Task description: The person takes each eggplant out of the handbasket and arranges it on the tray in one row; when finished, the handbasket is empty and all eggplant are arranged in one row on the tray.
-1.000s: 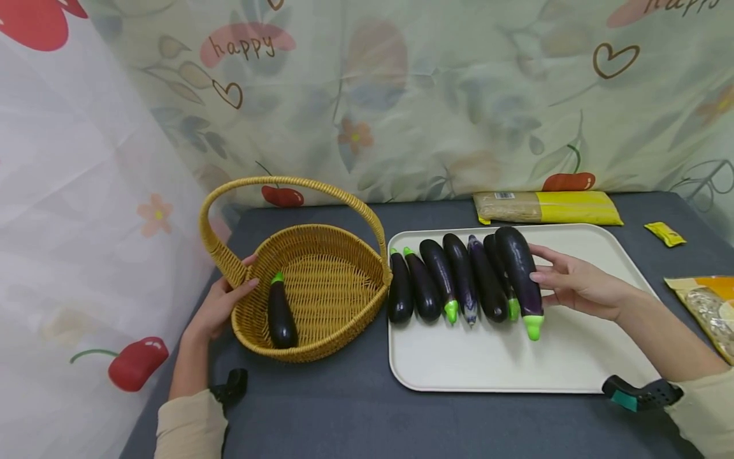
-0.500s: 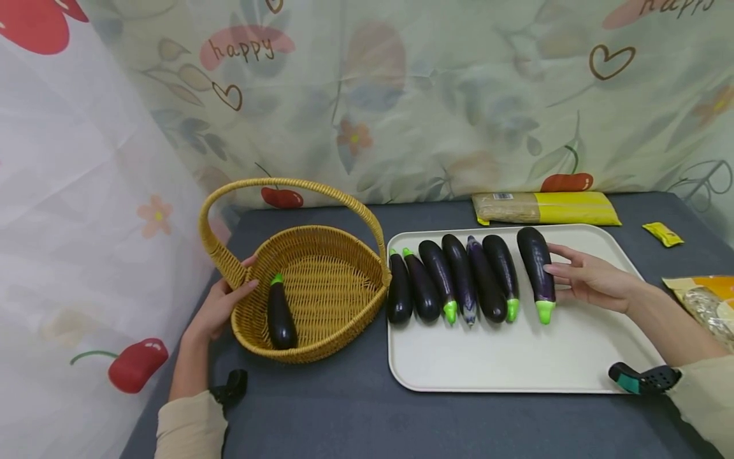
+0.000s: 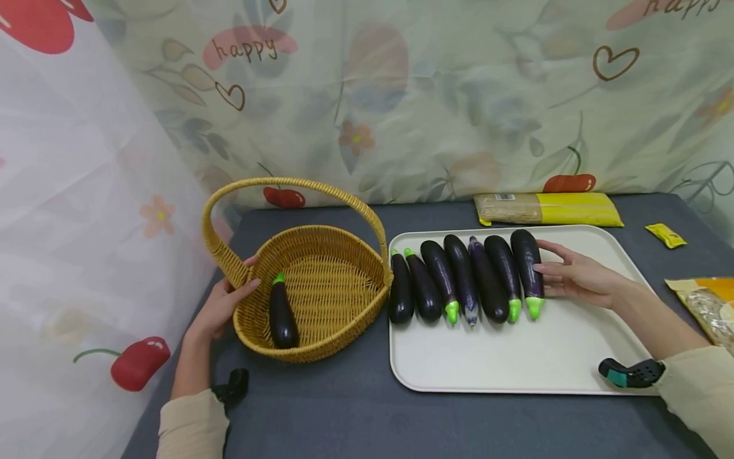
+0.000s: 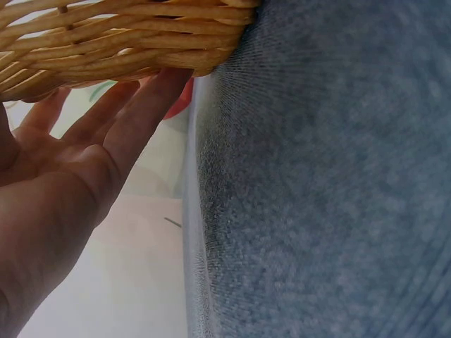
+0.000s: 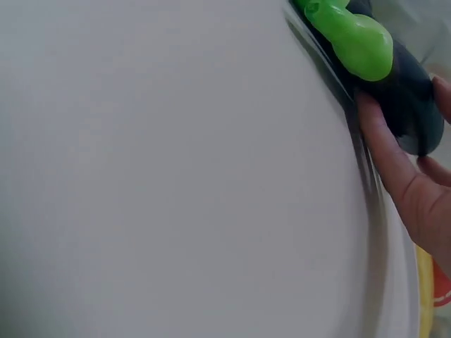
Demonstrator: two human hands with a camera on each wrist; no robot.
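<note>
My left hand (image 3: 219, 309) grips the side of a yellow wicker basket (image 3: 338, 338) near its handle base, thumb over the rim, fingers against the outer weave (image 4: 127, 53). Inside the basket lies one dark eggplant (image 3: 283, 319) with a green cap. On the right, my right hand (image 3: 582, 277) holds the rightmost eggplant (image 3: 524, 262) in a row on the white tray (image 3: 516, 363), with the thumb on top and fingers along its side. The right wrist view shows this eggplant's green stem end (image 5: 363, 46). Several other eggplants (image 3: 459, 274) lie side by side to its left.
Behind the tray lies a yellow-and-clear packet (image 3: 550, 208). A small yellow sachet (image 3: 665, 235) and another bag (image 3: 708, 309) lie to the right. The grey tabletop (image 3: 321, 408) meets printed curtains (image 3: 424, 115) at the back and left.
The eggplant in my right hand went from above the row out to the right, then came back left to lie at the row's right end. My left hand and the basket stayed put.
</note>
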